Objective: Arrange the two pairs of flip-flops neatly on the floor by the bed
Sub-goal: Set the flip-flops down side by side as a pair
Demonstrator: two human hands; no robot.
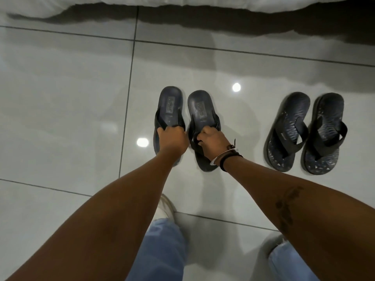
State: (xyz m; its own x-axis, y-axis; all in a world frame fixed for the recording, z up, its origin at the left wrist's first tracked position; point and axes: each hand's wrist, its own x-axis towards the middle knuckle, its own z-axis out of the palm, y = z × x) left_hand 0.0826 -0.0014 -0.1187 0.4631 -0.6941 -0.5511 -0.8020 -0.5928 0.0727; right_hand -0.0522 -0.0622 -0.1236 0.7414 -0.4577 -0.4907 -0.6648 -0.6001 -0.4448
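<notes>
Two dark navy flip-flops lie side by side in the middle of the tiled floor, heels toward the bed. My left hand (173, 139) is closed on the strap of the left flip-flop (170, 103). My right hand (213, 144) grips the strap of the right flip-flop (199, 109); bracelets circle that wrist. To the right, a second pair with patterned soles and wide black straps sits together, untouched: its left flip-flop (289, 116) and its right flip-flop (326, 112). Whether the held soles touch the floor I cannot tell.
The white bedding edge (182, 1) runs along the top, with dark shadow beneath it. Glossy grey tiles (60, 108) spread to the left. My jeans-clad legs (164, 250) and a light shoe (166, 207) stand at the bottom.
</notes>
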